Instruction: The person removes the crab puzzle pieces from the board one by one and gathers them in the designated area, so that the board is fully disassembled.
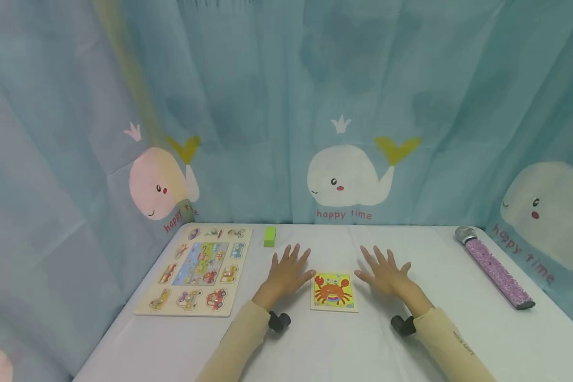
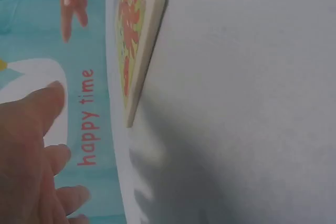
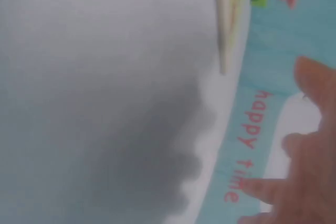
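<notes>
White table (image 1: 344,347) before a blue curtain (image 1: 253,106): two hands about one crab board

One crab board (image 1: 334,293), square and pale-edged, lies flat in the near middle of the table between two hands. Left hand (image 1: 286,274): fingers straight and spread, grip empty, thumb tip by the far left corner of the crab board. Right hand (image 1: 385,276): likewise spread and empty, thumb just right of the board. Both wrist views show the hands raised, with shadows on the table. Two beige sleeves (image 1: 241,339) enter from the near side; two black devices (image 1: 279,321) sit at the wrists, one at each.

Surrounding items: one vehicle board (image 1: 143,307) at left, bearing ten small pieces (image 1: 188,300), three far, three near and two down each side, round one central picture (image 1: 200,263); one green block (image 1: 269,237), far, beyond the left hand; one microphone (image 1: 496,270) at right, its silver head to the far side. Three whales (image 1: 348,175) with red lettering are clearly visible on the curtain. In the left wrist view, the left hand partly covers a whale.
</notes>
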Demonstrator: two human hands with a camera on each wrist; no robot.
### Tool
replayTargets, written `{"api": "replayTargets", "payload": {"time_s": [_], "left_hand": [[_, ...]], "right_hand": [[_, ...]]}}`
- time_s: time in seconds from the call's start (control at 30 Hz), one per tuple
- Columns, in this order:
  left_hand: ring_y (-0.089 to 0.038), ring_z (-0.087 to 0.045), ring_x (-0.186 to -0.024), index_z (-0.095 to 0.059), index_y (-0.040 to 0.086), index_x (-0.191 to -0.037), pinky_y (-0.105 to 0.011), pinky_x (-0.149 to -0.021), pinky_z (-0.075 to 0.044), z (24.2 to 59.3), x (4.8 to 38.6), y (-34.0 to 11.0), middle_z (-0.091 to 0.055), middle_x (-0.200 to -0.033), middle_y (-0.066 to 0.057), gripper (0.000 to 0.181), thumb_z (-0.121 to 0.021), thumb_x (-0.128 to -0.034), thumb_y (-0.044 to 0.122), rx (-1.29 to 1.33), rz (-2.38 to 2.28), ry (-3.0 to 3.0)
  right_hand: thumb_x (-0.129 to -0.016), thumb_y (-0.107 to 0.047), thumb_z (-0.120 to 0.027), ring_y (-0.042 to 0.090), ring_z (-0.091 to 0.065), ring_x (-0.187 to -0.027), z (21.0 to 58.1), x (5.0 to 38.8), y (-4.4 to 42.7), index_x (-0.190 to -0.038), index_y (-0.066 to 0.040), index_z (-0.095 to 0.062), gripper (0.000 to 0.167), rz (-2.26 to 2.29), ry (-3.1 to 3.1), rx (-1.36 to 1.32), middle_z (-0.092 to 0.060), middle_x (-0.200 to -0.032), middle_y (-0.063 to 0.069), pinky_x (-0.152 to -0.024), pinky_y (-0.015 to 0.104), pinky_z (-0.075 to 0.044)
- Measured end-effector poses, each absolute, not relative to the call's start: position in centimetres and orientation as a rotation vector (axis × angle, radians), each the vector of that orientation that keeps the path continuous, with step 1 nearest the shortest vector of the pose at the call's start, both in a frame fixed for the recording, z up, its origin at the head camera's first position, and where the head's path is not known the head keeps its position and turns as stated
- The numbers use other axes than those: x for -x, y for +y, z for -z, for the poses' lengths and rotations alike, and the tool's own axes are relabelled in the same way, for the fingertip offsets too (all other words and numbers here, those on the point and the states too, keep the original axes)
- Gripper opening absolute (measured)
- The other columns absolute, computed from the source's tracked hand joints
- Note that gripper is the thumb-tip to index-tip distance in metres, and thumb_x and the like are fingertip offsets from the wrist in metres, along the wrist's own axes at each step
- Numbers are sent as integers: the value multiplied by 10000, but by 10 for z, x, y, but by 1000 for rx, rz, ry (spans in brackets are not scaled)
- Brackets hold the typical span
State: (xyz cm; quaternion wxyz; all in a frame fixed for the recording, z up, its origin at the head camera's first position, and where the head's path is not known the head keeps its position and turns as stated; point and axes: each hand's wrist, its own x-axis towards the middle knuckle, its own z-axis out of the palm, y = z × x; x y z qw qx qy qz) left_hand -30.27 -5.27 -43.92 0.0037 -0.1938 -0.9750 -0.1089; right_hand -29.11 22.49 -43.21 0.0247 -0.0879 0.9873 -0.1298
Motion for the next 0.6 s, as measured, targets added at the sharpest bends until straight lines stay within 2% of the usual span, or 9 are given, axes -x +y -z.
{"api": "replayTargets", "payload": {"time_s": [0.07,0.13,0.2,0.27,0.33,0.4,0.5,0.6], "left_hand": [[-334,-106,-1425,-209,247,-1474,-609,-1113,-94,433,303,-56,-182,-1540,-95,662,-380,-918,563,617,360,-3042],[-345,-164,-1411,-252,230,-1462,-603,-1114,-112,428,303,-58,-245,-1520,-109,657,-449,-909,524,633,398,-3034],[-338,-203,-1402,-286,221,-1452,-583,-1120,-135,426,301,-60,-280,-1506,-109,647,-493,-901,490,677,432,-3046],[-318,-208,-1404,-308,226,-1443,-553,-1130,-154,425,297,-59,-273,-1510,-102,643,-529,-890,470,757,473,-3079],[-287,-179,-1417,-313,252,-1441,-521,-1140,-165,427,293,-57,-229,-1528,-88,643,-543,-882,471,866,490,-3123],[-272,-138,-1428,-318,288,-1435,-509,-1145,-159,430,289,-54,-177,-1543,-87,651,-562,-864,483,971,506,-3156],[-252,-87,-1439,-302,364,-1425,-512,-1152,-119,437,283,-49,-116,-1556,-83,677,-579,-830,528,1050,484,-3189],[-239,-43,-1443,-271,409,-1420,-540,-1149,-63,445,278,-46,-76,-1561,-79,698,-560,-810,586,1064,404,-3204]], "right_hand": [[-881,-650,-352,523,-25,-1358,428,297,221,-1489,-214,-93,792,435,3095,311,-139,-1512,238,-921,812,-49],[-900,-589,-401,482,-139,-1353,425,303,216,-1483,-194,-139,752,500,3134,384,-248,-1467,244,-965,756,-178],[-914,-495,-469,420,-325,-1261,423,307,209,-1456,-162,-243,676,597,3147,473,-393,-1351,234,-952,650,-340],[-918,-388,-525,326,-469,-1084,422,310,200,-1398,-123,-356,573,684,3116,582,-502,-1184,188,-869,509,-457],[-915,-283,-559,226,-507,-904,423,311,191,-1322,-103,-451,458,761,3046,684,-541,-1019,115,-766,388,-482],[-910,-194,-569,159,-493,-797,424,313,181,-1261,-99,-503,370,768,2969,771,-536,-914,56,-713,309,-471],[-901,-81,-550,117,-459,-740,428,313,168,-1217,-109,-531,318,722,2866,873,-522,-867,17,-704,255,-454],[-886,-20,-520,118,-467,-729,433,312,158,-1203,-132,-538,337,698,2789,879,-518,-877,23,-706,260,-472]]}}
